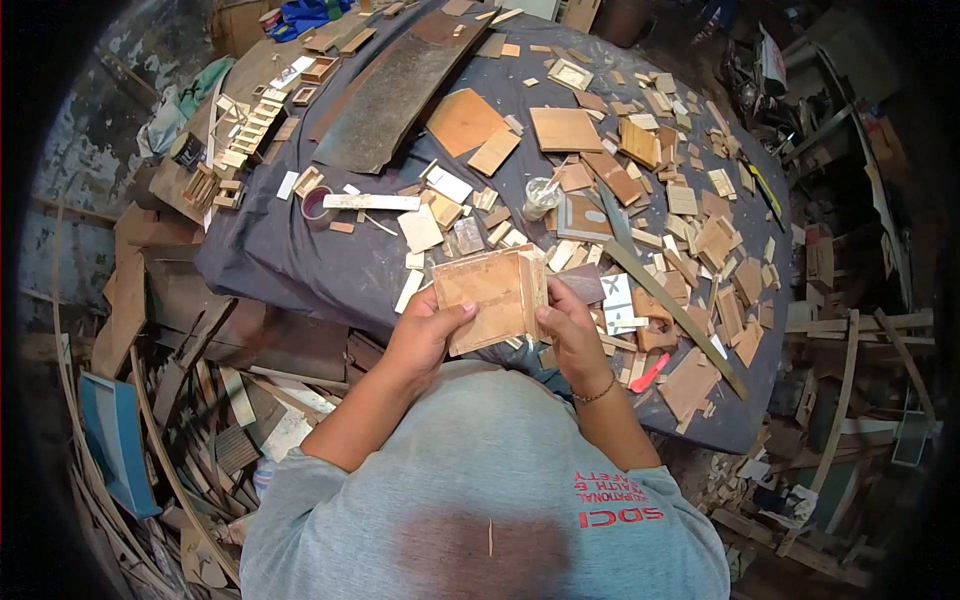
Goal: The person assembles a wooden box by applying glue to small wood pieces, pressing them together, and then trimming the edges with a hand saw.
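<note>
A small square wooden box or panel piece (487,298) is held up between my two hands, just past the near edge of the cloth-covered table. My left hand (432,330) grips its left side, with the thumb lying on the flat face. At the right edge, my right hand (572,328) pinches the piece, and a bracelet circles that wrist. The fingers under the piece are hidden. Beyond it stand a cup of whitish paste with a stick (541,198) and a grey-faced framed piece (584,218).
Many wood scraps lie on the dark cloth (270,258). A long metal strip (670,308), a handsaw handle (655,333), a red-handled tool (650,373) and a tape roll (318,203) are around. A large curved sheet (395,110) lies at the back. Scrap wood fills the floor.
</note>
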A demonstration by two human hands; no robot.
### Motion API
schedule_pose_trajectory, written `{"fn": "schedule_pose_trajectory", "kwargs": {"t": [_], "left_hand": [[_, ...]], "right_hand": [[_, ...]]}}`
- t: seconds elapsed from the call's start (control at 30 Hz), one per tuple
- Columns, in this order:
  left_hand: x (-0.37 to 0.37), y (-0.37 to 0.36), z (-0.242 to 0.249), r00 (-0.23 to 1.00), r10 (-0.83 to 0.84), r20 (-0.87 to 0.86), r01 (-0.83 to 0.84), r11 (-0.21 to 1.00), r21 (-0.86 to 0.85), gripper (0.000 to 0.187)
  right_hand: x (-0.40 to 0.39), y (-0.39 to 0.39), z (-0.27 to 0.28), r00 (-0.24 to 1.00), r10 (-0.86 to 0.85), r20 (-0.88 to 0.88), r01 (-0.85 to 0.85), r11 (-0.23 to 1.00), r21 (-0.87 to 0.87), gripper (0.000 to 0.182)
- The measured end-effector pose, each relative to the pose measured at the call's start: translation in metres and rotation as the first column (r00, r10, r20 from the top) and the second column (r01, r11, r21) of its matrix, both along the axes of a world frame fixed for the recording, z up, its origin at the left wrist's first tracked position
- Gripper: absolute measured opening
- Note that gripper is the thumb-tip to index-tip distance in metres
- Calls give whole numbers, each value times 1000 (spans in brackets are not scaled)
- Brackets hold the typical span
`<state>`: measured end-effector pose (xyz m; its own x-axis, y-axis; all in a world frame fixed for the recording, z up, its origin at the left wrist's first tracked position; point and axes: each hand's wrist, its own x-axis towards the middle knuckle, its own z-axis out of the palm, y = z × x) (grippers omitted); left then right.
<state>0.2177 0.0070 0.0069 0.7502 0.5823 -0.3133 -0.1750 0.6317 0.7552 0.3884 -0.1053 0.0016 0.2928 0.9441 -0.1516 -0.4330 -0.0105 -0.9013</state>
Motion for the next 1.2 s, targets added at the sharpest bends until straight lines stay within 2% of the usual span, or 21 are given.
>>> {"fn": "schedule_pose_trajectory", "kwargs": {"t": [0.6, 0.67, 0.73, 0.87, 1.0, 1.07, 1.2], "left_hand": [[16, -31, -16, 996, -89, 21, 90, 996, -28, 34], [16, -33, -17, 996, -90, 25, 91, 996, -25, 34], [16, -34, -18, 995, -95, 7, 95, 995, -27, 34], [15, -36, -20, 997, -77, -26, 76, 997, -31, 34], [10, -36, -22, 997, -58, -55, 56, 998, -32, 34], [8, -36, -23, 997, -53, -50, 51, 998, -24, 34], [3, -32, -20, 999, -3, -33, 2, 1000, -27, 35]], "right_hand": [[18, -37, -4, 998, 46, -33, -46, 999, -6, 41], [20, -41, -9, 996, 68, 60, -67, 997, -28, 41], [19, -43, -11, 995, 63, 78, -61, 998, -29, 41], [15, -44, -14, 996, 40, 81, -37, 999, -35, 42], [18, -40, -14, 991, 95, 90, -90, 994, -65, 42], [21, -37, -17, 989, 145, -19, -146, 981, -125, 43], [11, -28, -16, 992, 123, 2, -123, 991, -53, 43]]}}
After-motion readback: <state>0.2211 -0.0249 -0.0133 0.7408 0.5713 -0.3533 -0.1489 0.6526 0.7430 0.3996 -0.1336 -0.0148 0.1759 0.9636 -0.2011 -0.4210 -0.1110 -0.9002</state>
